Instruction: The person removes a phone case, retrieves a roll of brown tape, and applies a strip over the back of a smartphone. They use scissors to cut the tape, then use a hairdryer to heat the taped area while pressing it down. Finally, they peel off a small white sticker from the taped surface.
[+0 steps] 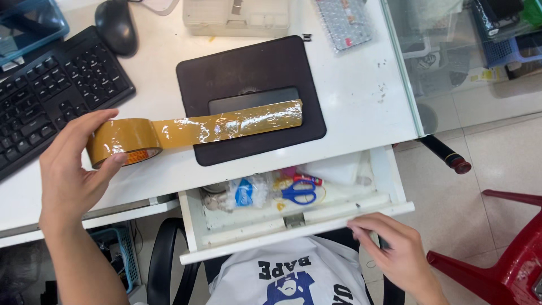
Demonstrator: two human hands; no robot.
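My left hand [70, 169] grips a roll of brown packing tape [121, 141] near the desk's front edge. A long strip of tape [237, 121] runs from the roll to the right and lies across a dark pad [254, 68]. My right hand [395, 248] rests with its fingers on the front edge of an open white drawer [293, 226]. Inside the drawer lie blue-handled scissors [299, 192], a small blue and white packet [244, 192] and other small items.
A black keyboard [51, 90] and a black mouse [116, 25] sit at the back left of the white desk [361, 96]. A cream box [237, 17] stands at the back. A red plastic chair [508, 254] is on the right; a glass counter [463, 51] is beyond.
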